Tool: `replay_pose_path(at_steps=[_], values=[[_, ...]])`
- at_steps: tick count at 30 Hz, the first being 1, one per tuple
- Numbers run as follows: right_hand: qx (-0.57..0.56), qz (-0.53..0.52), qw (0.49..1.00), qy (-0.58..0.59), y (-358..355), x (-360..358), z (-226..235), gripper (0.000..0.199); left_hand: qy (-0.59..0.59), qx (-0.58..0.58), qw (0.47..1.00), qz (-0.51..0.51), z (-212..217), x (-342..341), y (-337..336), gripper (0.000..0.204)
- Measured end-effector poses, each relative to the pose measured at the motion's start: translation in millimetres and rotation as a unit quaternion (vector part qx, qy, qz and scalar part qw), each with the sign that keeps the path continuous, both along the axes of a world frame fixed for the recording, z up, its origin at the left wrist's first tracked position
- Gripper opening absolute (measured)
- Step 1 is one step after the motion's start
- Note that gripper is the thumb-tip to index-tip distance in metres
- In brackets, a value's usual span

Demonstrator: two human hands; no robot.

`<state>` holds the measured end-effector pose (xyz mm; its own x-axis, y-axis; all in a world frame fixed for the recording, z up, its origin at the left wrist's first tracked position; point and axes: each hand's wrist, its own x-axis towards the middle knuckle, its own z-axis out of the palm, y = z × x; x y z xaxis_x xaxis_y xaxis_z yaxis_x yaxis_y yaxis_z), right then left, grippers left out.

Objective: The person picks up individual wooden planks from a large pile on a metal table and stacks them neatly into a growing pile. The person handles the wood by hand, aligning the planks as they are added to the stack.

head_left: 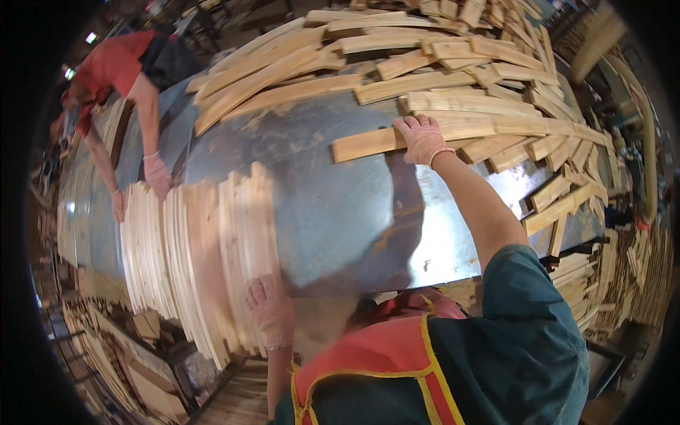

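Up right of centre, the right hand (422, 139) clamps a loose wooden slat (368, 143) on the metal table (333, 205); lower centre, the left hand (269, 306) rests flat, fingers spread, against the stacked slats (205, 248).

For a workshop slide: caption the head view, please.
Gloved right hand grips a wood slat on a metal table; left hand rests by stacked slats.

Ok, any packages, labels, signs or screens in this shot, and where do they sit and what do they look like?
None in view: no package, label, sign or screen.
Only bare wooden slats heaped on a metal table, with the right hand on one slat and the left hand at the stacked slats.
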<state>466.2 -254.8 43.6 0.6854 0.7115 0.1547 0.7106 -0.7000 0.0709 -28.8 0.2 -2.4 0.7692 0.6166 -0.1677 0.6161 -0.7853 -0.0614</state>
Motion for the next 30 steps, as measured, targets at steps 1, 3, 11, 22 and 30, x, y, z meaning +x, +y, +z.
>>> replay_pose_path(at_steps=[1,3,11,22,30], values=[[-0.081,-0.036,0.996,0.019,-7.7,1.0,11.0,0.054,-0.021,0.026,0.999,-0.001,3.5,8.6,-8.7,0.077],[-0.184,-0.015,0.970,0.160,-12.5,-15.6,22.1,0.055,-0.017,0.193,0.975,-0.113,-2.3,47.9,-35.1,0.080],[0.092,-0.109,0.986,0.084,-169.1,62.4,17.5,0.062,-0.049,-0.122,0.978,-0.164,-7.3,163.7,-125.1,0.106],[0.407,-0.536,0.740,0.005,-228.5,50.4,-59.4,0.092,0.036,-0.262,0.960,-0.092,11.8,149.3,-115.3,0.075],[0.620,-0.232,0.654,0.367,-40.8,-104.5,-85.1,0.085,-0.209,-0.613,0.694,0.315,31.3,58.0,-98.4,0.054]])
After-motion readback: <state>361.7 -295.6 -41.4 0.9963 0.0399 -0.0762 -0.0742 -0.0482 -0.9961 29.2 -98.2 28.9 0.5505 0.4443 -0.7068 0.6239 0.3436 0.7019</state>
